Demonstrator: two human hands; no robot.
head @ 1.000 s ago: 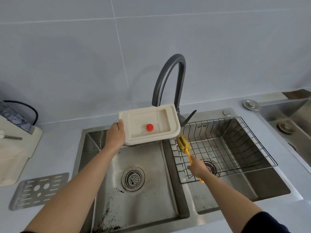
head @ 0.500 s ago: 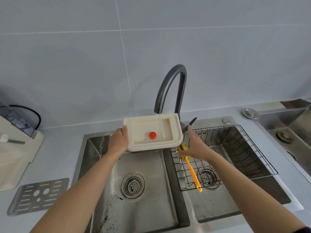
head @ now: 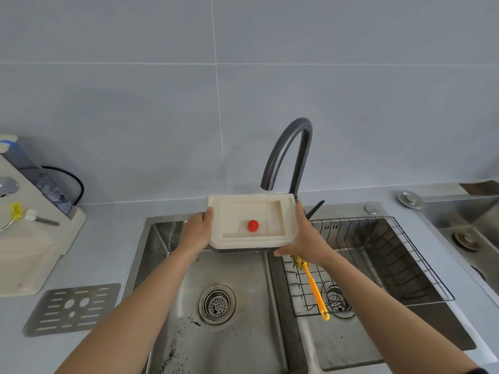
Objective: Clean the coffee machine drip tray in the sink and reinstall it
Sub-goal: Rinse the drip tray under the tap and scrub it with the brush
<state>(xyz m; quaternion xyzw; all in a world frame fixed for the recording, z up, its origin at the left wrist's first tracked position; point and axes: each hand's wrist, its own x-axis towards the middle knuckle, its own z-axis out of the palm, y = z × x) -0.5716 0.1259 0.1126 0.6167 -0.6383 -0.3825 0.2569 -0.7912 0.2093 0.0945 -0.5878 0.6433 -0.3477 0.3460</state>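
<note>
The cream drip tray [head: 249, 221] is held level above the rear edge of the left sink basin [head: 216, 292], directly under the spout of the dark gooseneck faucet [head: 287, 155]. A thin stream of water [head: 266, 202] falls from the spout into the tray's recess. A red float [head: 253, 225] stands in the recess, near its front. The left hand [head: 197, 233] clasps the tray's left edge, thumb over the rim and fingers beneath. The right hand [head: 305, 237] clasps the right edge, fingers wrapped along the side and under the front corner. Both hands are closed on the tray. Dark specks, apparently coffee grounds [head: 175, 344], lie scattered on the left basin's floor, in front of the drain strainer [head: 217, 303]. In the right basin a wire rack [head: 378, 260] sits across the top; a yellow brush [head: 313, 288] lies in it, its head partly hidden behind the right wrist. On the counter [head: 108, 238] to the left stands the cream coffee machine [head: 32, 238], and in front of it lies the perforated metal grate [head: 71, 309], flat and apart from the tray.
</note>
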